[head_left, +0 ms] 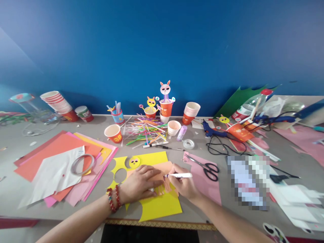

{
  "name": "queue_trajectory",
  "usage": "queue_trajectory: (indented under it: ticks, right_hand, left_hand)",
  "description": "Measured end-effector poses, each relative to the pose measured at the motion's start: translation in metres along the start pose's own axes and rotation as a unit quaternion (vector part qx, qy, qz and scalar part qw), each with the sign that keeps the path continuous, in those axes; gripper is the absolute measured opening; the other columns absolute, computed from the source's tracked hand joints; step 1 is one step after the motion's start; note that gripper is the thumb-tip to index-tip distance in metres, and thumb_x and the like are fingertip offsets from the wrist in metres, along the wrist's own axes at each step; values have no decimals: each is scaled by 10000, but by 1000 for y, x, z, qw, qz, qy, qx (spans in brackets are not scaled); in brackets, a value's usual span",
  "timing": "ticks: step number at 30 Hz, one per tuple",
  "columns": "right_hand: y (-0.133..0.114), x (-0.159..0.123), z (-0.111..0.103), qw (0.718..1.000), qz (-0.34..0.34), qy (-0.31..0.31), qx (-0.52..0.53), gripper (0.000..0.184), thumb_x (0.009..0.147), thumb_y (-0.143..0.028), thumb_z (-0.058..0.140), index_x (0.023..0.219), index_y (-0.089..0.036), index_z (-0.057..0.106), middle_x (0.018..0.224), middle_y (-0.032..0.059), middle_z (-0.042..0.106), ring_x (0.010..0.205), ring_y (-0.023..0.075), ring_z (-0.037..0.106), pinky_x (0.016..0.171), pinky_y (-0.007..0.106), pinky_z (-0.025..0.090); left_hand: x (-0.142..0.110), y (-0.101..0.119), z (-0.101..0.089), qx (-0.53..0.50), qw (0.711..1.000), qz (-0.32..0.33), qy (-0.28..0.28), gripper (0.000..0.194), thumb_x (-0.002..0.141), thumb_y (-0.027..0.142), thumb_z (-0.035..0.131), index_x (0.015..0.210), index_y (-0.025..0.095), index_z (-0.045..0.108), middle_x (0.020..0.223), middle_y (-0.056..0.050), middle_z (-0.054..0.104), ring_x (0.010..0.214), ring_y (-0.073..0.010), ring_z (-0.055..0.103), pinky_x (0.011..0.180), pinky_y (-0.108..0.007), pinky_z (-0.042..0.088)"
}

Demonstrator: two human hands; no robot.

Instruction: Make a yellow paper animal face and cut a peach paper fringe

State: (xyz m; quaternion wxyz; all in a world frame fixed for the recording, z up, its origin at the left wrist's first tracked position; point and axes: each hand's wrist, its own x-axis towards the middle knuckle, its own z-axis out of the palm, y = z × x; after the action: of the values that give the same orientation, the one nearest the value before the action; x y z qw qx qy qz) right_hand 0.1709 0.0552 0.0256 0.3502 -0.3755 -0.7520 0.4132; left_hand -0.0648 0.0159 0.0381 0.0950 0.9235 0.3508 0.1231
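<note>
Forearms [78,217]: nearest the camera, reaching in from the lower left and lower right, two strands of red beads [110,201] around the left wrist
Left hand [141,185]: palm down, fingers spread and resting on the peach paper [163,167]; a small white piece [151,190] shows at the fingers, whether pinched or only lying there I cannot tell
Right hand [186,185]: fingers closed around a white marker [182,175] in a writing grip, the dark tip pointing left, at the peach paper
Peach paper: between the two hands, its left part under the left hand, its right side beside and partly beneath the right hand
Yellow sheet [162,209]: under the peach paper, round pieces cut from its left side
Yellow face disc [134,162]: just beyond the left hand, at the upper part of the yellow sheet
Pink sheet [207,189]: to the right of the right hand, black-handled scissors [211,172] lying across it
Farther back: a pile of coloured sticks [146,130], a purple glue stick [181,133] and a tape roll [188,144]
Far left: stacked coloured paper [54,148], well apart from the left hand
</note>
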Motion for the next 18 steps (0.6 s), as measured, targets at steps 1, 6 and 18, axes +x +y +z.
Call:
queue_trajectory:
  ticks: [1, 6, 18]
  right_hand:
    - [0, 0, 0, 1000, 0, -1, -1, 180, 871, -198, 504, 700, -224, 454, 588, -47, 488, 526, 123, 451, 516, 235, 340]
    - [-2, 0, 0, 1000, 2, 5, -3, 182, 859, -195, 504, 686, -224, 457, 574, -45, 485, 515, 124, 440, 499, 236, 330]
    - [-1, 1, 0, 1000, -3, 9, -2, 184, 856, -203, 512, 683, -225, 456, 566, -48, 482, 507, 122, 440, 494, 232, 333]
  left_hand:
    - [0, 0, 0, 0, 1000, 1, 1, 423, 949, 525, 472, 1296, 301, 562, 1396, -73, 520, 1202, -286, 471, 1014, -444, 365]
    - [0, -1, 1, 2, 1000, 3, 0, 422, 949, 524, 473, 1298, 303, 561, 1399, -72, 517, 1199, -286, 473, 1017, -452, 365]
    - [0, -1, 2, 5, 1000, 5, 8, 420, 944, 522, 483, 1290, 300, 570, 1387, -77, 525, 1190, -284, 480, 1012, -442, 374]
